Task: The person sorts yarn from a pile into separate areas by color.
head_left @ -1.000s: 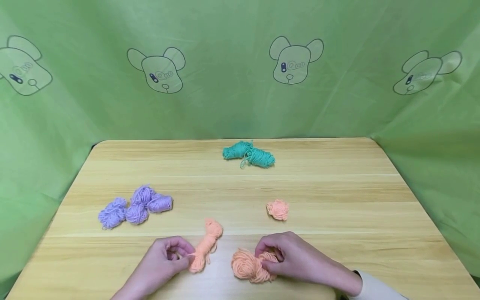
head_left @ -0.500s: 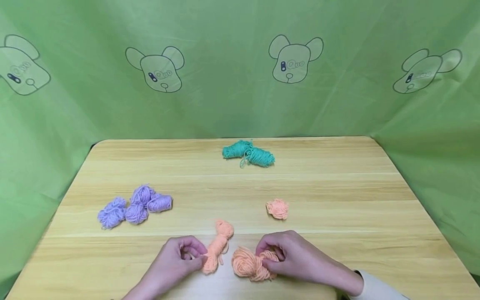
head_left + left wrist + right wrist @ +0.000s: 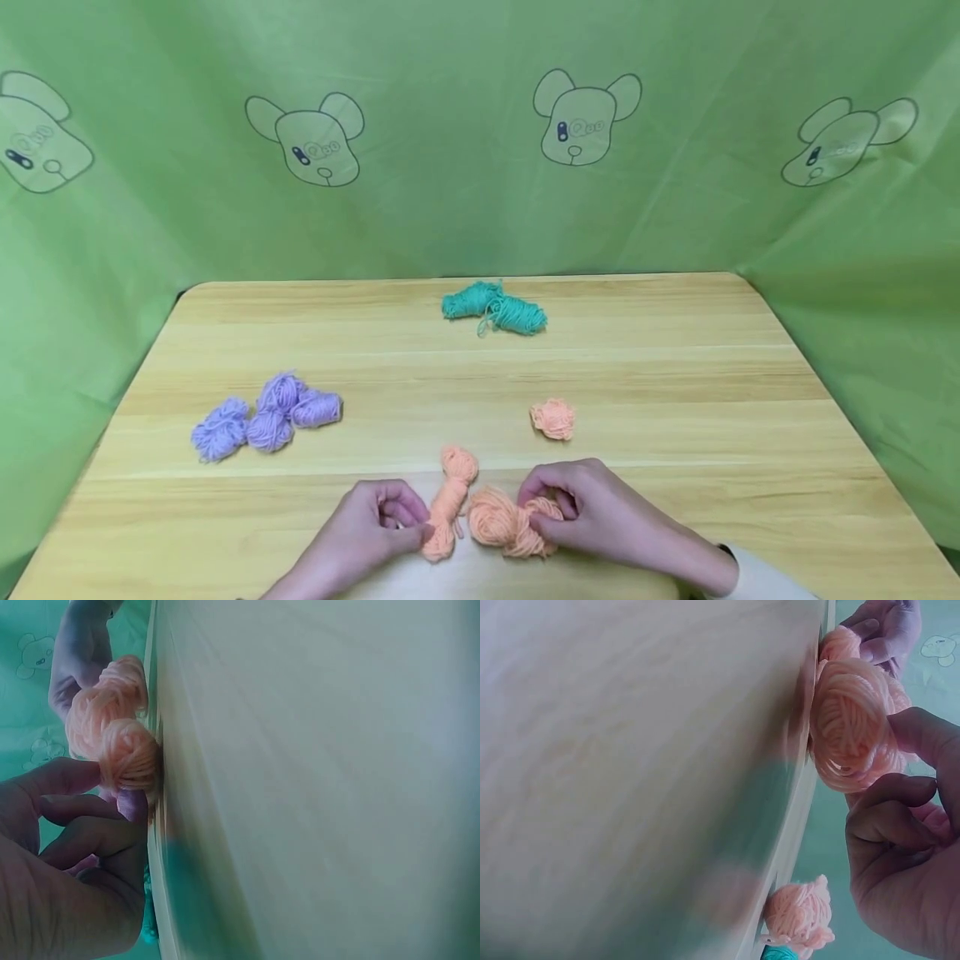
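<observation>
My left hand (image 3: 372,525) pinches the near end of a slim peach yarn skein (image 3: 448,498), narrow in the middle with a rounded far end. Just right of it, my right hand (image 3: 588,508) grips the right part of a fatter peach yarn bundle (image 3: 492,517), thumb and fingertips on its strands. The two skeins lie side by side with a thin gap at their near ends. In the left wrist view, thumb and finger hold the end of the slim skein (image 3: 129,756). The right wrist view shows the fatter bundle (image 3: 855,724) between thumb and fingers.
A small peach yarn ball (image 3: 553,419) lies beyond my right hand. Several purple yarn balls (image 3: 270,429) cluster at the left. Two teal yarn skeins (image 3: 513,314) rest near the back edge of the wooden table (image 3: 637,367). A green curtain (image 3: 450,200) surrounds it.
My left hand has slid the slim peach skein rightward, close against the fatter bundle, turning it slightly more upright in view. The right hand keeps its grip, almost in place.
</observation>
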`<state>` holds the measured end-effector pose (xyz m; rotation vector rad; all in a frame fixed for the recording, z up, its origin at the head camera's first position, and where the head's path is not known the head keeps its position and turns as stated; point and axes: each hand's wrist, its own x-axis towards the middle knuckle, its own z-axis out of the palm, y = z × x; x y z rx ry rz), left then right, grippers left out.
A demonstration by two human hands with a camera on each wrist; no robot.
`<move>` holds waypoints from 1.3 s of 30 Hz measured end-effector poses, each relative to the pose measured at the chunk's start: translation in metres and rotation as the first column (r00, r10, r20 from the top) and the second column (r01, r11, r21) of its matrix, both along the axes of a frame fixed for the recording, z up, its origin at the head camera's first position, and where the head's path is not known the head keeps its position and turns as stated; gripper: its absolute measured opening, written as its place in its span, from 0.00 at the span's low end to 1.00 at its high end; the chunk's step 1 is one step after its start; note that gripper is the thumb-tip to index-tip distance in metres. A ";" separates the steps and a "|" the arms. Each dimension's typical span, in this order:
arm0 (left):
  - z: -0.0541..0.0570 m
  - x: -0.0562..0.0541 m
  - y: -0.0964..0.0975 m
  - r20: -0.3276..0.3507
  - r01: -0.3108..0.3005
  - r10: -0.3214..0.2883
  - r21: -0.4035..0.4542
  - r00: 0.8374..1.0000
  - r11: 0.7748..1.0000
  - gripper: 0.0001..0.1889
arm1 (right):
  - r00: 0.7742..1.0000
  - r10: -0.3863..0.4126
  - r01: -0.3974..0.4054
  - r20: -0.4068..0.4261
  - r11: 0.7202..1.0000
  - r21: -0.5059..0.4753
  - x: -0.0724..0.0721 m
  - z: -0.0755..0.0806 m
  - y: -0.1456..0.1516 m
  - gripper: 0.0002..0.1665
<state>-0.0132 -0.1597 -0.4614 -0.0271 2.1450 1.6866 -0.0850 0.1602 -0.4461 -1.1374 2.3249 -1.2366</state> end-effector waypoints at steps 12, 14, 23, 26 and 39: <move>0.002 -0.003 0.006 -0.029 0.051 -0.051 -0.019 0.998 0.999 0.07 | 0.997 -0.069 0.068 -0.019 0.997 -0.041 0.001 0.007 0.013 0.14; 0.003 -0.004 0.006 -0.037 0.062 -0.062 -0.020 0.997 0.998 0.07 | 0.996 -0.089 0.089 -0.019 0.995 -0.043 0.002 0.009 0.018 0.15; 0.006 -0.008 0.009 -0.058 0.079 -0.080 -0.020 0.995 0.997 0.08 | 0.981 -0.187 0.183 -0.045 0.980 -0.077 0.000 0.017 0.032 0.18; 0.006 -0.009 0.010 -0.054 0.077 -0.079 -0.026 0.995 0.997 0.08 | 0.975 -0.218 0.212 -0.050 0.973 -0.090 -0.001 0.019 0.037 0.18; 0.006 -0.011 0.012 -0.055 0.087 -0.089 -0.037 0.995 0.996 0.08 | 0.933 -0.357 0.349 -0.038 0.928 -0.130 -0.005 0.019 0.065 0.21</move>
